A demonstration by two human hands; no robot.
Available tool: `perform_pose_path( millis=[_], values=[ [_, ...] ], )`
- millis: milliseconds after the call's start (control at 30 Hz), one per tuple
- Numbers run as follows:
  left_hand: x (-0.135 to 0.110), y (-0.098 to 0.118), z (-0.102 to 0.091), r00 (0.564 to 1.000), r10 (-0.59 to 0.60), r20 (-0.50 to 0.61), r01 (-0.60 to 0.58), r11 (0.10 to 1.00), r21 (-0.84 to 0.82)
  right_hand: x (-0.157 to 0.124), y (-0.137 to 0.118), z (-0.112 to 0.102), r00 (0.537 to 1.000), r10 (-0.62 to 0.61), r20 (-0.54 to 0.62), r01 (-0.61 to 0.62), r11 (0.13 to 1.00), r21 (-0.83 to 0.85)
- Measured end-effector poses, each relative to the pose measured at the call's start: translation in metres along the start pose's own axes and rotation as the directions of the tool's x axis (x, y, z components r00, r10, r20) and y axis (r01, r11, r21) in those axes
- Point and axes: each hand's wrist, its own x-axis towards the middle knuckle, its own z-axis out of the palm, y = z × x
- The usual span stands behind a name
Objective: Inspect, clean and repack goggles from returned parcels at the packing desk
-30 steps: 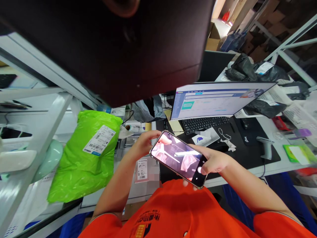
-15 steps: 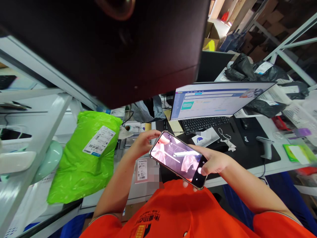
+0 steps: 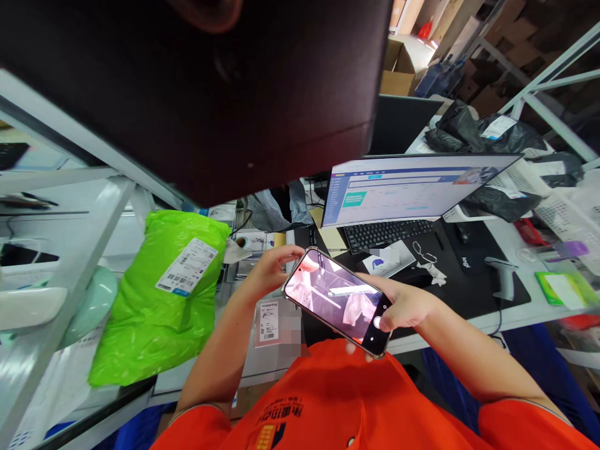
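Observation:
A smartphone [image 3: 335,297] with its camera screen lit is held level above the desk's front edge. My left hand [image 3: 276,269] is closed on the phone's upper left corner, thumb and fingers at its edge. At the other end, my right hand [image 3: 398,306] grips the phone, its thumb beside the white shutter button and fingertips showing underneath. Below the phone lies a flat packet with a white label [image 3: 269,322]. Behind it, a white card with a blue picture [image 3: 389,259] rests on the black desk mat [image 3: 469,294].
A bright green parcel [image 3: 164,300] stands at the left. Behind the phone are a monitor [image 3: 422,187] and a keyboard [image 3: 389,234]. A barcode scanner [image 3: 502,278], a mouse [image 3: 463,234] and black parcels [image 3: 501,134] are at the right. A dark panel [image 3: 210,94] hangs overhead.
The view has shifted very slightly. A yellow patch by the cardboard box at the back is gone from sight. Both hands and the phone stay in place.

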Motion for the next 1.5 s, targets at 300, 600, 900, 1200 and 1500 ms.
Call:
perform_pose_path(
  millis=[300, 600, 900, 1200, 1500],
  values=[
    [-0.001, 0.004, 0.0, 1.0, 0.0, 0.013, 0.0, 0.999, 0.055, 0.0, 0.002, -0.002, 1.0, -0.007, -0.021, 0.007, 1.0, 0.011],
    [-0.003, 0.004, 0.0, 0.999, -0.025, -0.045, 0.033, 0.981, 0.19, -0.001, -0.003, 0.001, 0.998, 0.027, -0.049, -0.026, 0.999, 0.027],
    [-0.005, 0.004, -0.001, 0.998, -0.056, -0.022, 0.059, 0.979, 0.195, -0.001, -0.001, 0.001, 0.999, 0.013, -0.042, -0.012, 1.0, 0.023],
    [-0.005, 0.002, -0.001, 0.999, -0.033, -0.018, 0.035, 0.987, 0.154, -0.001, -0.001, 0.001, 0.986, -0.019, -0.163, 0.013, 0.999, -0.038],
    [-0.002, -0.008, -0.003, 1.0, -0.001, -0.005, 0.002, 0.998, 0.058, 0.001, -0.001, 0.003, 0.999, 0.003, -0.053, -0.002, 1.0, 0.011]
  ],
)
